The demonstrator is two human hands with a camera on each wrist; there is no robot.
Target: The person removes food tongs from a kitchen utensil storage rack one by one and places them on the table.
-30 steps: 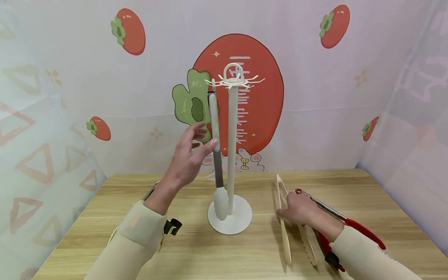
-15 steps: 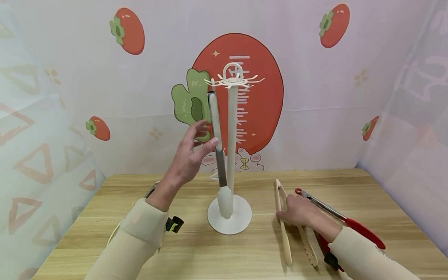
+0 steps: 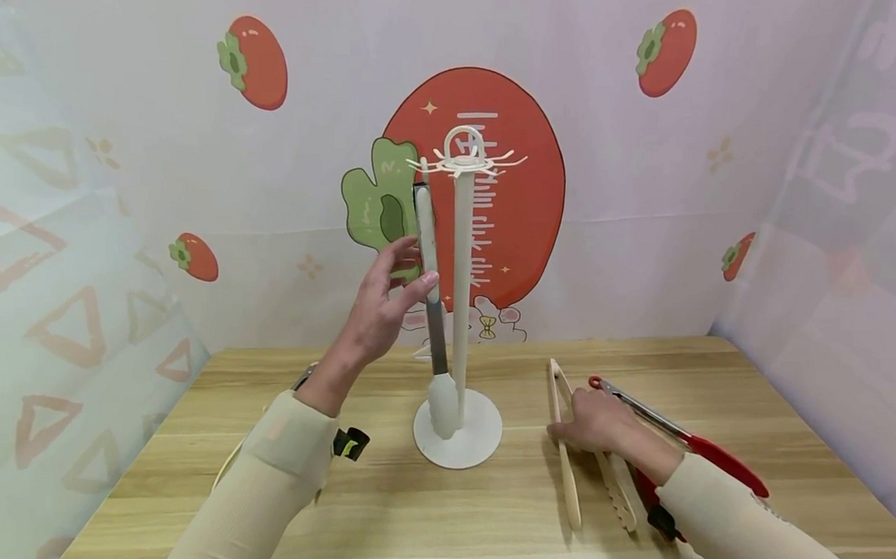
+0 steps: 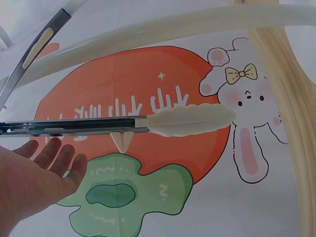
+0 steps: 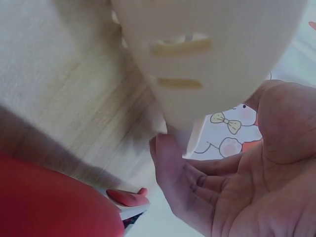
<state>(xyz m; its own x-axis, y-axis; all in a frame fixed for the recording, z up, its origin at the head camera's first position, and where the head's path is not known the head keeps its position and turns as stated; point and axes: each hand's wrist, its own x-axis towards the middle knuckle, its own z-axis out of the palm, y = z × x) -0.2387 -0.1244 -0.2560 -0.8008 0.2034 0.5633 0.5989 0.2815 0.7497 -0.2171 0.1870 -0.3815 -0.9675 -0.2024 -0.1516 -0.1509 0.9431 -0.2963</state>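
White-headed steel tongs (image 3: 435, 337) hang from a hook of the white utensil stand (image 3: 461, 263), over its round base. My left hand (image 3: 375, 310) is beside their handle, thumb tip right at it in the head view, fingers loosely bent. In the left wrist view the fingers (image 4: 61, 160) lie apart, just under the tongs' steel arm (image 4: 79, 126). On the table at right, my right hand (image 3: 599, 419) grips cream tongs (image 3: 568, 485) with its thumb and fingers. Their slotted head (image 5: 212, 54) fills the top of the right wrist view.
Red-ended steel tongs (image 3: 725, 462) lie right of my right hand, partly under that forearm. Another steel utensil (image 3: 304, 377) lies at left, mostly hidden by my left arm. A printed cloth backdrop (image 3: 606, 261) stands behind the table.
The hanging tongs swing slightly, their head right and then back left. The left hand rises a little along the handle. The right hand and cream tongs have barely moved.
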